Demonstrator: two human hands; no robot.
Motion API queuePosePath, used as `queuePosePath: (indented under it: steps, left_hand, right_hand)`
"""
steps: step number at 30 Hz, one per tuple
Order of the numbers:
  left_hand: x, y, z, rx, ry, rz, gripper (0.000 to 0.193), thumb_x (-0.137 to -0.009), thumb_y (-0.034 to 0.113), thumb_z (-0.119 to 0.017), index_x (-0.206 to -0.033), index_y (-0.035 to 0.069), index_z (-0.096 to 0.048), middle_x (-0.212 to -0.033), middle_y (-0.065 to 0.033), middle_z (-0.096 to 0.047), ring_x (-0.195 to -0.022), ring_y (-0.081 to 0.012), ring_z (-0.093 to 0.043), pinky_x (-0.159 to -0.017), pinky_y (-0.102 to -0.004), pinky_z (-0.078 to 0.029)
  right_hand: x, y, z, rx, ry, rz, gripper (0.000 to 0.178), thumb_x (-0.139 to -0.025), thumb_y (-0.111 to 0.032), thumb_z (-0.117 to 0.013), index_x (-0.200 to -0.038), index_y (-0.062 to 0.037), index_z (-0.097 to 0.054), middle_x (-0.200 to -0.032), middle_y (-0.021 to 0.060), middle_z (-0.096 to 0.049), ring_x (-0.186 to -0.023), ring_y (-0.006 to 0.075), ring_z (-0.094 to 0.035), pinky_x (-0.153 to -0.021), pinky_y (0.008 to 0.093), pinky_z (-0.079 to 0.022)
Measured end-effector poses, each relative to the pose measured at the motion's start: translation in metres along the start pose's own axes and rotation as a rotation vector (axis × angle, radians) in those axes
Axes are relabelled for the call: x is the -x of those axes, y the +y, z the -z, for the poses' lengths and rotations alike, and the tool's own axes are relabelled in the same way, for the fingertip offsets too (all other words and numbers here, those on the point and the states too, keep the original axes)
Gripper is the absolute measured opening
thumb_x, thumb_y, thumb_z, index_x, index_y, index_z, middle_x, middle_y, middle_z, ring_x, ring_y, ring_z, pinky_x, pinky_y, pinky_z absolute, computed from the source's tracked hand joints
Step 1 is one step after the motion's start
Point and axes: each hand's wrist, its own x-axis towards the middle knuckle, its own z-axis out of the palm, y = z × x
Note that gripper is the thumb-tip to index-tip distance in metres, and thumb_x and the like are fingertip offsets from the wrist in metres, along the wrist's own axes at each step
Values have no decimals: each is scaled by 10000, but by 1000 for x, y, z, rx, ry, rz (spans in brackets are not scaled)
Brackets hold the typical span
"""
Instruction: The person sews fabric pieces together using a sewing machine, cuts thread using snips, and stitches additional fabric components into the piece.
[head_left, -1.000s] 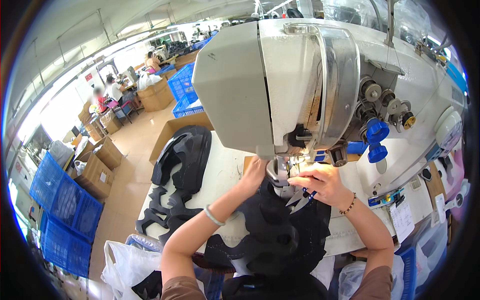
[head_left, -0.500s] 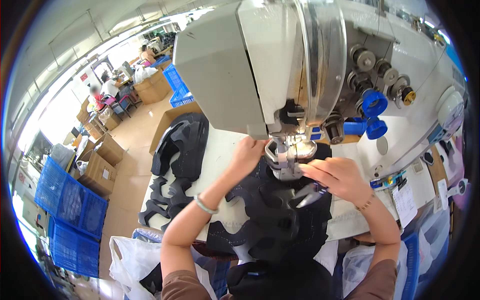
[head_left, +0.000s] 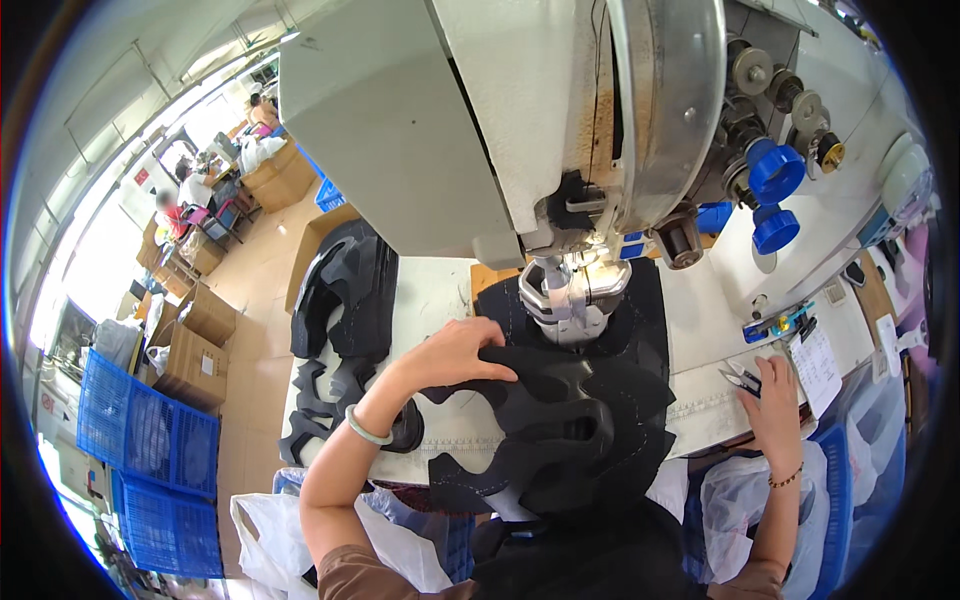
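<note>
A large grey industrial sewing machine (head_left: 470, 130) fills the upper middle; its presser foot (head_left: 565, 300) hangs over a black cut-out fabric piece (head_left: 570, 420) on the white table (head_left: 435, 290). My left hand (head_left: 455, 355) grips the left edge of that black piece just left of the presser foot; a pale bangle circles the wrist. My right hand (head_left: 775, 405) is at the table's right front edge, with its fingers on small thread snips (head_left: 742, 376); whether the snips are lifted I cannot tell.
A stack of black cut pieces (head_left: 340, 310) lies at the left of the table. Blue knobs (head_left: 775, 190) stick out of the machine's right side. Blue crates (head_left: 150, 470), cardboard boxes (head_left: 195, 330) and seated people at the far left line the floor. White plastic bags (head_left: 270, 530) hang below.
The view has closed in on the machine. My right hand left the black piece near the presser foot and moved right and down to the snips. My left hand stays on the fabric.
</note>
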Motion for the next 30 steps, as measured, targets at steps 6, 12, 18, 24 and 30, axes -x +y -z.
queuePosePath:
  steps: [6, 12, 18, 24, 30]
  left_hand:
    - [34, 35, 38, 355, -113, -139, 213, -803, 186, -698, -872, 0, -621, -814, -20, -554, -745, -114, -499, -671, -254, -415]
    - [34, 92, 39, 647, -138, -110, 174, -840, 144, -668, -922, 1, -613, -754, 60, -559, -699, -12, -459, -609, -188, -393]
    - [17, 88, 21, 915, 102, 31, 215, -870, 215, -645, -856, 0, -637, -675, 76, -528, -608, 33, -426, -496, -143, -312]
    - [-2, 89, 3, 881, 429, 193, 383, -859, 301, -652, -626, 4, -586, -531, 89, -434, -494, 4, -346, -417, -197, -267]
    - [-10, 81, -17, 645, 693, 85, 403, -839, 269, -676, -597, 1, -498, -499, 52, -345, -508, -23, -278, -422, -241, -232]
  right_hand:
    - [-15, -128, 63, -323, 37, 722, 592, -683, -429, -746, -1100, -44, -573, -1062, 87, -517, -836, 231, -554, -673, 343, -395]
    - [-18, -166, 40, -118, 467, 880, 422, -757, -191, -575, -1176, -162, -608, -1050, 19, -577, -531, 82, -397, -509, 222, -287]
    - [-74, -158, 45, -248, 579, 868, 440, -565, -113, -657, -1005, -107, -663, -936, 18, -584, -557, 116, -470, -472, 245, -364]
    - [-110, -152, 15, -411, 508, 801, 502, -469, -98, -695, -969, -128, -663, -930, -10, -597, -645, 163, -537, -561, 281, -425]
    - [-129, -144, -7, -570, 486, 778, 277, -687, -245, -721, -943, -144, -691, -917, 33, -680, -753, 214, -576, -657, 323, -445]
